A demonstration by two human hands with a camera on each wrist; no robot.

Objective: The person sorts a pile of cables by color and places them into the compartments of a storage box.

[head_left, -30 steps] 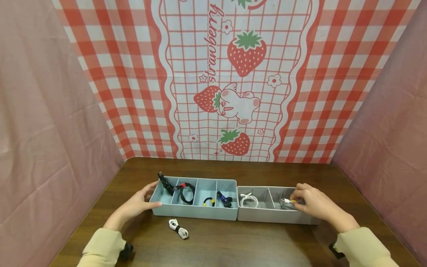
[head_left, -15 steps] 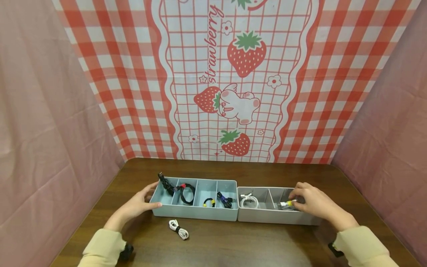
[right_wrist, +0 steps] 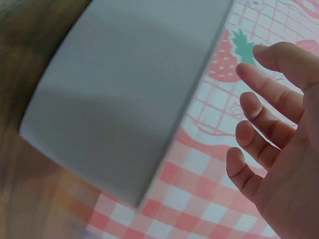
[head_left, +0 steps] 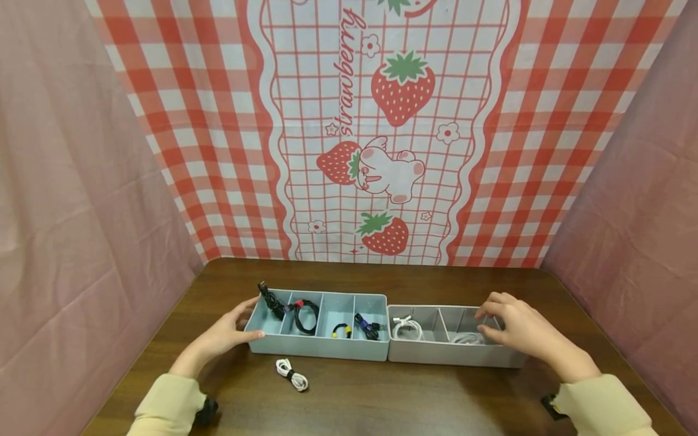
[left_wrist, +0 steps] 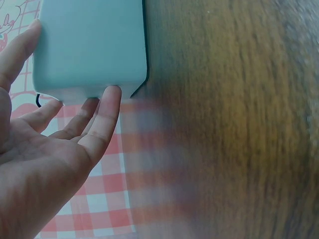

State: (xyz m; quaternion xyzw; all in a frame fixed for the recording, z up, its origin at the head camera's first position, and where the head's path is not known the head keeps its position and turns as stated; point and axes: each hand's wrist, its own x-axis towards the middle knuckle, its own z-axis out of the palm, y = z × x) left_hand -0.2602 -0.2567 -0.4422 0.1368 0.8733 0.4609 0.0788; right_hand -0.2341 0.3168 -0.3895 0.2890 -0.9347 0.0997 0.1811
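My left hand (head_left: 222,333) rests at the left end of a light blue divided box (head_left: 322,346). Its thumb lies on the front rim, and in the left wrist view the fingertips touch the end wall. The box holds a bundled black cable (head_left: 271,301), a black cable coil with a red tie (head_left: 307,316), a small black-and-yellow coil (head_left: 342,327) and a cable with a purple tie (head_left: 367,327). At the right end of a grey divided box (head_left: 452,352), my right hand (head_left: 520,324) hovers with loosely bent, parted fingers, holding nothing. Below it lies a pale cable coil (head_left: 467,339).
A white cable coil (head_left: 408,329) sits in the grey box's left part. On the brown table (head_left: 382,399), in front of the blue box, lies a white cable bundle (head_left: 292,374) with a black tie. A strawberry-patterned cloth (head_left: 382,151) hangs behind; pink cloths flank both sides.
My right hand has let go of the cable with yellow on it, which now lies lower in the grey box, and drawn slightly up and right. My left hand stays in place.
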